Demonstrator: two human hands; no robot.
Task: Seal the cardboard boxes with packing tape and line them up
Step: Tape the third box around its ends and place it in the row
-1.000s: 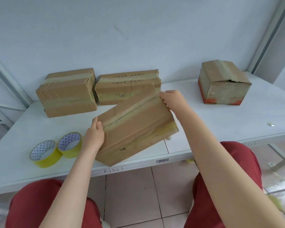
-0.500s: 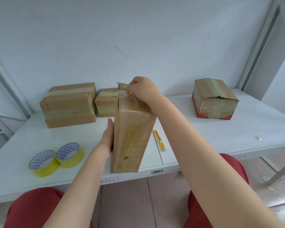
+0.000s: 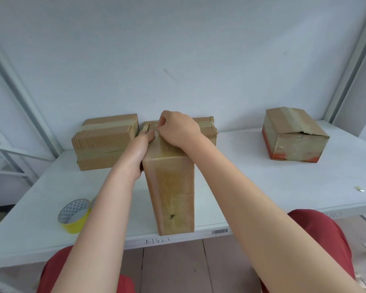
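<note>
A tall cardboard box [image 3: 171,193] wrapped in clear tape stands on end at the table's front edge, in the middle. My left hand [image 3: 140,148] grips its upper left side, thumb lying over the top face. My right hand [image 3: 178,127] rests on the top face with fingers curled, and its fingertips pinch the tape at the far left corner. Two taped boxes lie against the wall: one [image 3: 106,140] at the left, and one [image 3: 206,127] mostly hidden behind my hands. A fourth taped box [image 3: 294,136] sits at the far right.
A yellow tape roll [image 3: 74,214] lies at the front left of the white table [image 3: 262,187]; a second roll [image 3: 92,200] peeks out behind my left forearm. A small scrap [image 3: 359,188] lies near the right edge. Metal shelf posts stand at both sides.
The box went from lying tilted in both hands to standing on end. My left hand slid up its side to the top, and my right hand moved onto the top face.
</note>
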